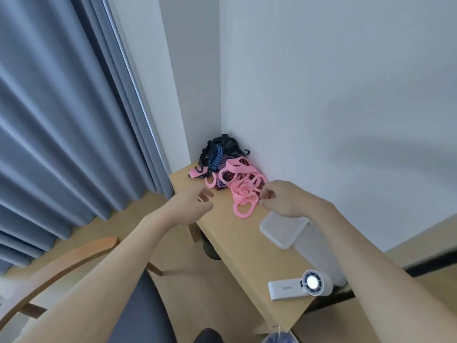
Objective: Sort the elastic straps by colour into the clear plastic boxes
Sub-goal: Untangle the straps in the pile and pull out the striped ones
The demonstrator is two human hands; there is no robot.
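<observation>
The straps [232, 169] lie heaped at frame centre, in the desk's [222, 233] far corner, pink ones nearest. The right hand [279, 199] meets their right edge, fingers [268, 194] curled, seemingly pinching a pink loop. The left hand [190, 204] hovers just left, loosely spread. A box [284, 229] sits lower right.

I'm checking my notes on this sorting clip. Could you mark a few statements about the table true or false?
1. The pink elastic straps lie inside the clear plastic box. False: they lie on the light wooden table, beyond the box.
2. The left hand holds nothing. True.
3. The white handheld fan lies nearer the person than the box. True.
4. The right hand rests on the fan. False: its fingers are at the pink straps.
5. The black elastic straps sit in the wall corner, behind the pink ones. True.
</observation>
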